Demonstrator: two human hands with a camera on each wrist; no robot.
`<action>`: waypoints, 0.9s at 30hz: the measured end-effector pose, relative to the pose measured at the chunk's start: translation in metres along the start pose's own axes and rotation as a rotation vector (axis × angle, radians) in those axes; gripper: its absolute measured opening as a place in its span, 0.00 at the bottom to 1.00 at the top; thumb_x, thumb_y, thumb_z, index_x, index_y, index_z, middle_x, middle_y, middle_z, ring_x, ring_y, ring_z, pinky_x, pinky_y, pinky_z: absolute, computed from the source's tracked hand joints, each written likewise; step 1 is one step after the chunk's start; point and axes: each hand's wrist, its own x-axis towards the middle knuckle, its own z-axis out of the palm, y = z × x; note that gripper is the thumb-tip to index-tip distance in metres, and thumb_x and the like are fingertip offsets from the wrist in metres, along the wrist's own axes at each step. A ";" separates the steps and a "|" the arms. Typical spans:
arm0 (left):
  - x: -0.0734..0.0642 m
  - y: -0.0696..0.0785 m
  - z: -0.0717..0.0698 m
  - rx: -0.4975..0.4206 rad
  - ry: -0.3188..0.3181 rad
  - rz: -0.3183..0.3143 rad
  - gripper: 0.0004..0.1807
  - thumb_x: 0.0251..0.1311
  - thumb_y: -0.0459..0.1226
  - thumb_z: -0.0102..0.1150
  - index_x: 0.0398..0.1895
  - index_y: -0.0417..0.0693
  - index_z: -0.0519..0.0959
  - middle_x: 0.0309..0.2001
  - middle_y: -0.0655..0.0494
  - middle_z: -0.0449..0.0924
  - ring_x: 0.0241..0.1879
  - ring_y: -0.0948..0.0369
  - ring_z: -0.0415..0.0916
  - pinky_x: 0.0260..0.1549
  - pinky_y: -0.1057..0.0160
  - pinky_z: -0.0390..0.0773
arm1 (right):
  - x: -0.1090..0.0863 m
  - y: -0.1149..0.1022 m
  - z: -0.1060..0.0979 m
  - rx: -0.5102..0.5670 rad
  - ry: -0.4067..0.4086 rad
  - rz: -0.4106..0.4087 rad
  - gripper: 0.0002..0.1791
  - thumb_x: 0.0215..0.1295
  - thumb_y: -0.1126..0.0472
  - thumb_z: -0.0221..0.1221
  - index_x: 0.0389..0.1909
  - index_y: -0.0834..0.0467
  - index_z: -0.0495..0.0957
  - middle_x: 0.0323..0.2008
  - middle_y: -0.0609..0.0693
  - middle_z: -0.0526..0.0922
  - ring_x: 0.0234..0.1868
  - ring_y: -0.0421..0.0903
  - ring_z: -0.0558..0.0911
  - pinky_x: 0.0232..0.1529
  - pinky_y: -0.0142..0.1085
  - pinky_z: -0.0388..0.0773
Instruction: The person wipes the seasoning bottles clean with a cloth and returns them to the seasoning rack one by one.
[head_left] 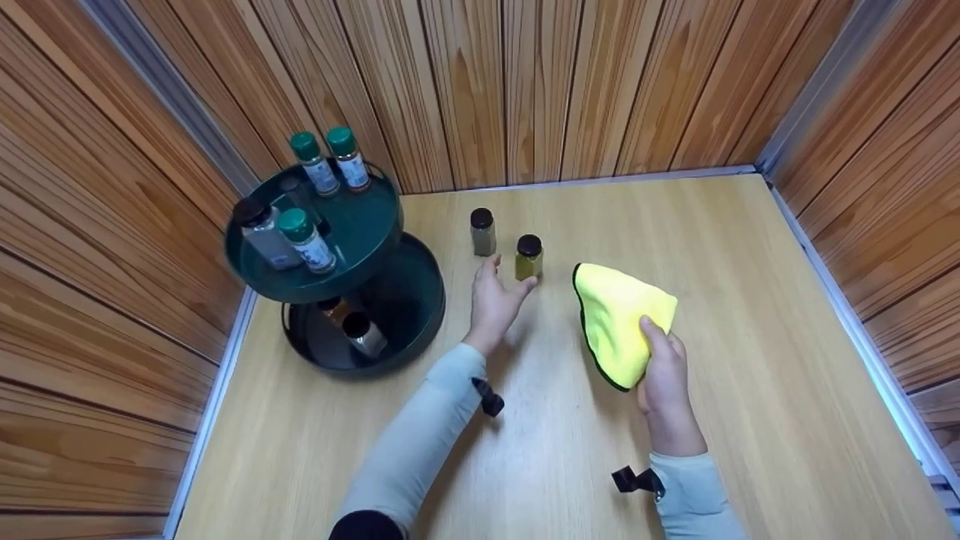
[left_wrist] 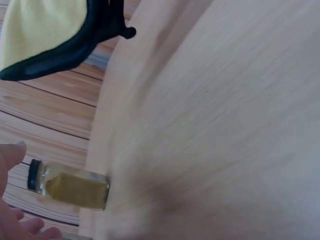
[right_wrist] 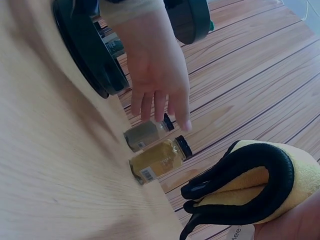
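My left hand [head_left: 496, 306] reaches out with thumb and fingers spread, right by two dark-capped spice jars. Nearest its thumb stands the jar with yellowish contents [head_left: 529, 259]; behind and to the left is the jar with greyish contents [head_left: 483, 234]. Both jars are upright on the table, and a barcode label shows on the yellowish jar [right_wrist: 156, 161] in the right wrist view. Over the table's right half, my right hand [head_left: 664, 367] grips a folded yellow cloth [head_left: 622, 319] with black edging, thumb on top. The cloth's folded layers and a white tag [right_wrist: 241, 233] face the right wrist camera.
A dark green two-tier round rack [head_left: 360, 259] stands at the left. Its upper tier bears several jars, among them a green-capped jar [head_left: 306, 240] and a black-capped jar [head_left: 266, 232]. On the lower tier is a dark-capped jar [head_left: 364, 334]. Wood-panelled walls [head_left: 540, 90] enclose the table.
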 end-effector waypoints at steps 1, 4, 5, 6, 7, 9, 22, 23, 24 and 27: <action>0.003 0.000 0.003 0.017 -0.006 0.002 0.47 0.57 0.49 0.75 0.75 0.43 0.64 0.72 0.45 0.69 0.71 0.50 0.67 0.69 0.53 0.69 | 0.000 0.000 0.000 -0.002 -0.008 -0.001 0.18 0.79 0.52 0.52 0.50 0.64 0.76 0.35 0.51 0.86 0.35 0.45 0.86 0.37 0.36 0.83; 0.014 -0.001 0.012 0.072 -0.027 -0.006 0.50 0.54 0.50 0.77 0.76 0.43 0.63 0.72 0.45 0.68 0.71 0.50 0.67 0.69 0.52 0.68 | 0.001 0.000 -0.001 -0.003 -0.025 0.001 0.19 0.80 0.51 0.51 0.51 0.65 0.76 0.36 0.51 0.86 0.36 0.46 0.87 0.37 0.37 0.84; 0.018 -0.001 0.015 0.088 -0.031 -0.008 0.50 0.53 0.50 0.78 0.75 0.44 0.63 0.72 0.45 0.69 0.71 0.50 0.67 0.69 0.52 0.68 | 0.001 0.000 -0.001 -0.004 -0.026 0.001 0.19 0.80 0.51 0.51 0.51 0.65 0.76 0.36 0.52 0.86 0.36 0.46 0.87 0.37 0.37 0.84; 0.022 -0.002 0.018 0.103 -0.036 -0.009 0.51 0.51 0.50 0.79 0.75 0.43 0.64 0.71 0.45 0.70 0.71 0.50 0.67 0.70 0.52 0.68 | 0.001 0.000 -0.001 -0.001 -0.027 0.004 0.19 0.80 0.51 0.51 0.51 0.65 0.76 0.36 0.52 0.86 0.36 0.46 0.87 0.37 0.37 0.84; 0.026 -0.002 0.021 0.115 -0.042 -0.020 0.50 0.51 0.50 0.79 0.75 0.44 0.64 0.71 0.45 0.70 0.71 0.50 0.67 0.70 0.52 0.67 | 0.001 0.001 -0.001 0.002 -0.024 0.007 0.19 0.80 0.51 0.51 0.51 0.65 0.76 0.36 0.52 0.86 0.36 0.46 0.87 0.38 0.38 0.84; 0.033 -0.001 0.026 0.127 -0.053 -0.040 0.50 0.51 0.50 0.80 0.74 0.44 0.65 0.70 0.46 0.71 0.70 0.52 0.68 0.69 0.53 0.68 | 0.002 0.001 0.000 0.010 -0.016 0.013 0.19 0.79 0.51 0.52 0.52 0.65 0.75 0.37 0.51 0.87 0.37 0.46 0.87 0.39 0.38 0.84; 0.054 0.006 0.033 0.074 -0.051 -0.067 0.33 0.56 0.46 0.77 0.63 0.49 0.74 0.60 0.53 0.80 0.62 0.59 0.76 0.63 0.59 0.74 | 0.002 0.001 0.000 0.037 -0.007 0.023 0.18 0.80 0.52 0.51 0.52 0.64 0.75 0.37 0.51 0.86 0.37 0.46 0.87 0.39 0.38 0.84; 0.054 0.006 0.033 0.063 -0.053 -0.071 0.32 0.56 0.45 0.76 0.63 0.49 0.74 0.60 0.54 0.80 0.62 0.59 0.76 0.64 0.59 0.74 | 0.002 0.001 0.000 0.030 -0.007 0.023 0.19 0.79 0.51 0.51 0.53 0.64 0.75 0.37 0.51 0.86 0.37 0.45 0.87 0.39 0.38 0.84; 0.054 0.007 0.033 0.053 -0.058 -0.076 0.32 0.57 0.44 0.76 0.63 0.49 0.74 0.60 0.54 0.80 0.63 0.59 0.76 0.64 0.58 0.73 | 0.002 0.001 0.000 0.022 -0.006 0.023 0.19 0.79 0.51 0.51 0.53 0.64 0.74 0.37 0.51 0.86 0.37 0.45 0.86 0.39 0.38 0.84; 0.055 0.010 0.033 0.040 -0.075 -0.072 0.31 0.58 0.40 0.75 0.64 0.47 0.75 0.62 0.52 0.80 0.64 0.58 0.75 0.65 0.58 0.73 | 0.002 0.001 0.001 -0.009 -0.004 0.019 0.20 0.79 0.50 0.51 0.53 0.64 0.74 0.37 0.50 0.85 0.37 0.45 0.86 0.39 0.37 0.83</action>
